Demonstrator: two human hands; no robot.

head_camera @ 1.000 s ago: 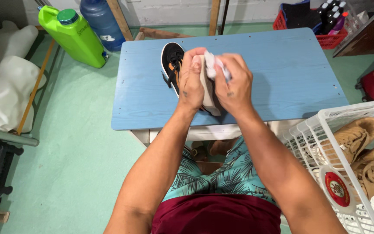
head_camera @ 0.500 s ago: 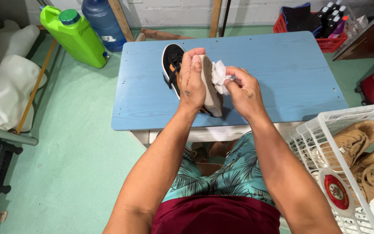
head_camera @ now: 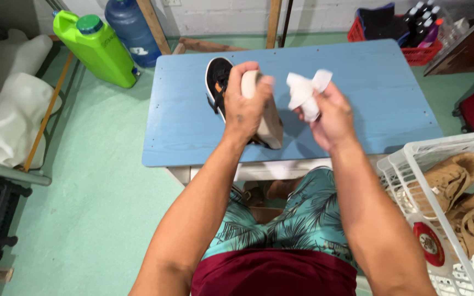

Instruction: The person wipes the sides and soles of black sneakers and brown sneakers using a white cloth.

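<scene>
White cloth (head_camera: 304,93), crumpled: the right hand (head_camera: 330,118) is gripping it in a closed fist, the loose end sticking up above the knuckles. A second ago this cloth was pressing against the shoe's sole; it is now standing clear to the right of it, a gap of bare table showing between the two hands.

Black shoe (head_camera: 223,87) with pale sole: the left hand (head_camera: 246,107) is clasping it around the heel end, fingers wrapped over the sole, the shoe tipping on edge with its toe pointing away from the person. The left hand is holding much the same spot as before.

Blue table (head_camera: 390,98): lying under both hands. Its near edge is running just below the left wrist; wide open surface is stretching right of the right hand and left of the left hand.

White basket (head_camera: 407,164) holding tan shoes (head_camera: 451,178): sitting well to the right of the right forearm, below the table's near corner.

Green jug (head_camera: 97,46) and blue bottle (head_camera: 133,30): standing on the floor beyond the table's far left corner, well apart from the left hand.
</scene>
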